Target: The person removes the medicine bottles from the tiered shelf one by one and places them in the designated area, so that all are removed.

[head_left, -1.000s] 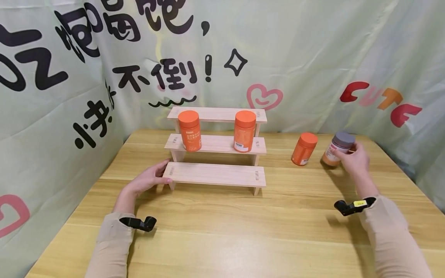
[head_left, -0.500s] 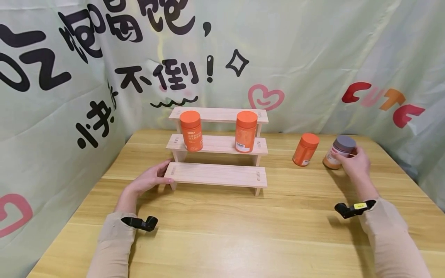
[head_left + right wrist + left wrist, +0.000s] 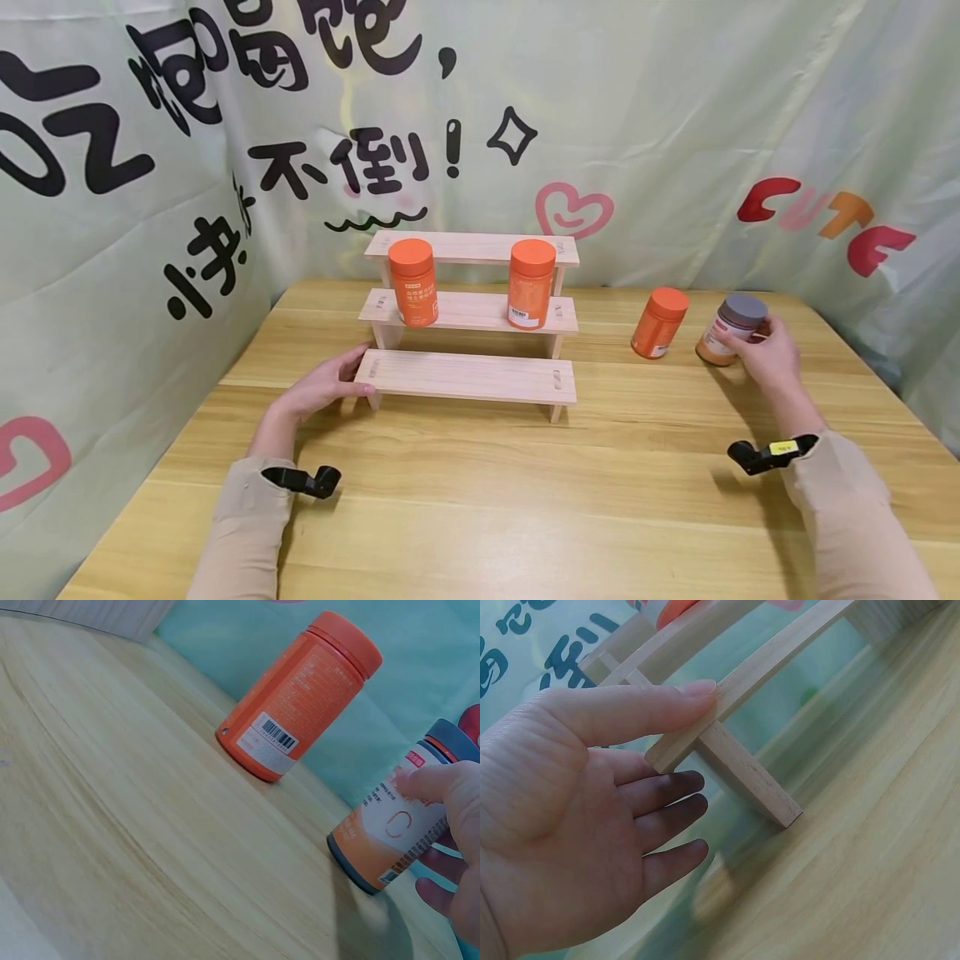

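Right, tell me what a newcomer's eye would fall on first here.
Most likely the bold black lettering across the upper left of the pale backdrop. Next, perhaps, the left orange jar and right orange jar on the middle step of the wooden stand. Then the grey-lidded jar, off to the right in the person's right grip.

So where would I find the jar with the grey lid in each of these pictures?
Head: the grey-lidded jar is right of centre, gripped by the right hand.
Left wrist: not in this picture.
Right wrist: near the right edge, with an orange jar to its left.
Shared landmark: the wooden tabletop, visible in all three views.
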Available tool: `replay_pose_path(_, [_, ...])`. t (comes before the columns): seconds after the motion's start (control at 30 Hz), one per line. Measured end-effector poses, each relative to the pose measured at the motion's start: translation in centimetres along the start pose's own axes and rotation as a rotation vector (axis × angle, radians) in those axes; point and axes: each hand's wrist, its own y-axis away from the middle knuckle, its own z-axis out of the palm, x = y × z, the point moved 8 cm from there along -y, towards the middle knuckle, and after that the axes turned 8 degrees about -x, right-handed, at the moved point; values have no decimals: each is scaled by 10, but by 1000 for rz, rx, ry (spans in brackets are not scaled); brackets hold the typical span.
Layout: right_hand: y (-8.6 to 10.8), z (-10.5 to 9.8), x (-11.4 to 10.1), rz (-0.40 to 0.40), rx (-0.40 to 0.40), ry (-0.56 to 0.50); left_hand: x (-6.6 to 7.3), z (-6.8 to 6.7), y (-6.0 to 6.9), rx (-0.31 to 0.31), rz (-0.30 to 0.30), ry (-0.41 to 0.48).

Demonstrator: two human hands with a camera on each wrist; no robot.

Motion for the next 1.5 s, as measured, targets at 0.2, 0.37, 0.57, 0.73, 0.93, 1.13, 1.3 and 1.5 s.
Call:
replay_pose_path(0.2, [2, -5, -2, -13, -22, -52, 1, 0, 0, 0, 1, -2])
replay_pose_path(0.37, [3, -12, -8, -2, -21, -114, 2, -1, 0, 3, -1, -7])
replay_pose_path(0.57, [3, -24, -19, -25, 5, -163, 3, -2, 0, 10, -2, -13])
replay_pose_path(0.73, [7, -37, -30, -46, 36, -173, 4, -2, 1, 9, 2, -11])
replay_pose_path(0.93, [8, -50, -49, -53, 52, -168, 5, -2, 1, 10, -4, -25])
replay_pose_path(1.13, [9, -53, -68, -88, 21, -192, 6, -3, 1, 14, -8, -43])
replay_pose_path(1.3, [13, -45, -88, -134, -28, -171, 2, -2, 1, 11, -5, -39])
replay_pose_path(1.5, [17, -33, -118, -219, -68, -155, 1, -1, 0, 3, -6, -36])
